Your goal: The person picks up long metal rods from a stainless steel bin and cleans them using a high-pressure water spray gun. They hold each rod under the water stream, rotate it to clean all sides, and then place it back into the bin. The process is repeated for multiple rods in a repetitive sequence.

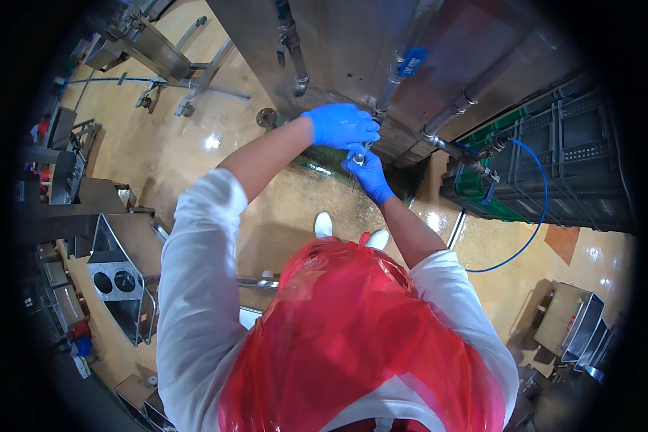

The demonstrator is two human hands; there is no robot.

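Observation:
My left hand (342, 124), in a blue glove, is closed at the lower end of a metal pipe (387, 96) with a blue-handled valve (411, 62). Its curled fingers hide what lies beneath them. Just below, my right hand (371, 178), also blue-gloved, wraps its fingers around a shiny metal pipe fitting (359, 158). The two hands nearly touch. Thin streaks hang beneath the fitting; I cannot tell whether they are water.
A large steel tank (338, 43) stands ahead, with other valved pipes. Stacked grey crates (576, 155) and a blue hose (546, 189) are at right. Steel carts (126, 277) stand left. The tan floor (216, 137) looks wet. I wear a red plastic apron (353, 331).

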